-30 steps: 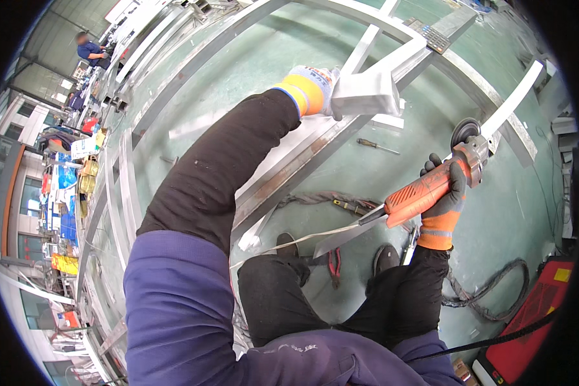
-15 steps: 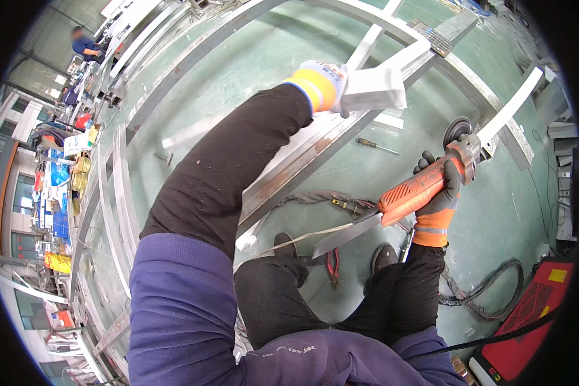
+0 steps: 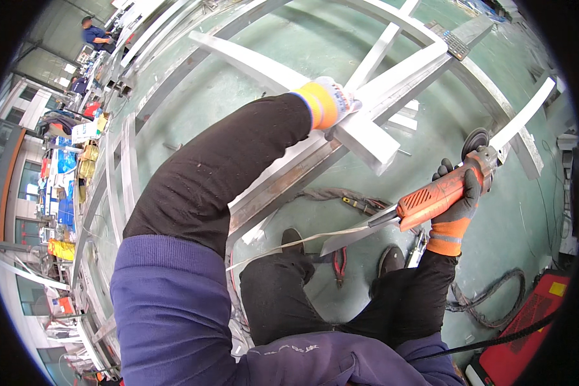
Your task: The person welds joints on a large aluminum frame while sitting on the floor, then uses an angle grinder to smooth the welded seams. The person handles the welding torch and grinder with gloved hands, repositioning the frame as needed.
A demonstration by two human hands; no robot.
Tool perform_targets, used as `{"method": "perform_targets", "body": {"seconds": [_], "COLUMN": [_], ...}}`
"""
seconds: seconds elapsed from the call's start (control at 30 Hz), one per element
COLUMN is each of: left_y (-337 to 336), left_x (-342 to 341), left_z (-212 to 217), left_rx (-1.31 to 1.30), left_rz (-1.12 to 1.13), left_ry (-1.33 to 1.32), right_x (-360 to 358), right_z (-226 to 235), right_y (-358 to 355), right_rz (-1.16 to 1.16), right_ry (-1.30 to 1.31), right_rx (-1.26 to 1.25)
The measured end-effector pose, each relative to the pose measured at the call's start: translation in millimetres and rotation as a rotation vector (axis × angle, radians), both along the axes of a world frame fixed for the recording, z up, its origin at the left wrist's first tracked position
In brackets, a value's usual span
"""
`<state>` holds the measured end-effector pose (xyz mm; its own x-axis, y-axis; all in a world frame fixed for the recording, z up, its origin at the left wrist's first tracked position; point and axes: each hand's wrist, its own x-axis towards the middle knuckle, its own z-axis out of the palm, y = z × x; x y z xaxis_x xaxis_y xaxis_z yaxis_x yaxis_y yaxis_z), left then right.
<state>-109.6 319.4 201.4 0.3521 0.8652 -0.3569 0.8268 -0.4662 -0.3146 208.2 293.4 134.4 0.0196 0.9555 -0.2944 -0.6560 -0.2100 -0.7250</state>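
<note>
My left hand [image 3: 331, 106], in a white and yellow glove, is closed around a pale square metal tube [image 3: 367, 143]. The tube slants over a frame of steel beams [image 3: 289, 186], its near end pointing down to the right. My right hand [image 3: 462, 204], in a grey and orange glove, grips an orange angle grinder [image 3: 428, 201] by its body. The grinder's dark disc [image 3: 475, 143] is apart from the tube, off to the right. A cable trails from the grinder's back end.
Red pliers [image 3: 339, 267] lie on the green floor between my feet. A dark cable loop [image 3: 502, 309] and a red machine [image 3: 521, 334] are at the lower right. Long metal bars stretch along the left. A person [image 3: 95, 35] sits far off at the upper left.
The tube has turned in my left hand: its near end has come down and its far end has swung up and away. The grinder has shifted slightly to the right in the picture.
</note>
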Motion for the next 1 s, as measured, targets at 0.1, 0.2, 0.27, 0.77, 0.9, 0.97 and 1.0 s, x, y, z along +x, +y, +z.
{"method": "perform_targets", "body": {"seconds": [0.1,0.2,0.27,0.77,0.9,0.97,1.0], "left_y": [-12,-19,-21,-5,-12,-10,-5], "left_x": [-11,-12,-16,-20,5,8,6], "left_z": [-1,0,-4,-21,-18,-23,-27], "left_rx": [0.041,0.088,0.061,0.171,0.188,0.194,0.183], "left_rz": [0.024,0.051,0.136,0.355,0.378,0.468,0.487], "left_ry": [-0.043,-0.152,-0.232,-0.181,-0.238,-0.138,-0.151], "right_x": [1,0,-4,-52,-80,-95,-100], "right_z": [3,-2,-6,-26,-46,-57,-67], "right_y": [-2,-4,-7,-76,-79,-80,-78], "right_rz": [0.020,0.057,0.100,0.180,0.191,0.171,0.177], "right_ry": [0.008,0.045,0.072,0.212,0.210,0.201,0.210], "right_rx": [0.012,-0.002,-0.010,-0.236,-0.315,-0.273,-0.239]}}
